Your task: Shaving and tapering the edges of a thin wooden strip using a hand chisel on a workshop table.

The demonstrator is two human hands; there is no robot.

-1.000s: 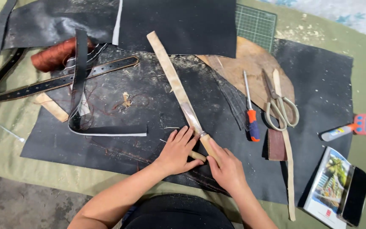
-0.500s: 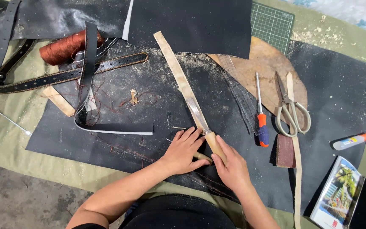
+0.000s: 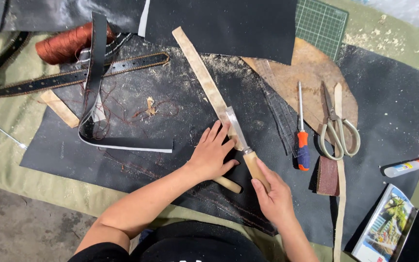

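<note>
Tan leather strip (image 3: 201, 73) lying diagonal on black leather sheet (image 3: 180, 111). Left hand (image 3: 213, 154) flat, fingers spread, pinning strip's near end. Right hand (image 3: 273, 194) clamped on skiving knife (image 3: 242, 140) handle, blade against strip. Best: blade low, strokes away from pinning fingers. Scissors (image 3: 338, 128) right of strip.

A work surface draped in olive-green cloth (image 3: 6, 145) fills most of the overhead view, dusted with pale shavings toward its upper right. Large sheets of black material (image 3: 394, 97) lie spread across it. At lower left, bare grey concrete floor (image 3: 20, 233) shows beyond the cloth's edge. A pale patterned surface (image 3: 408, 12) occupies the top right corner. Lighting is even and soft.
</note>
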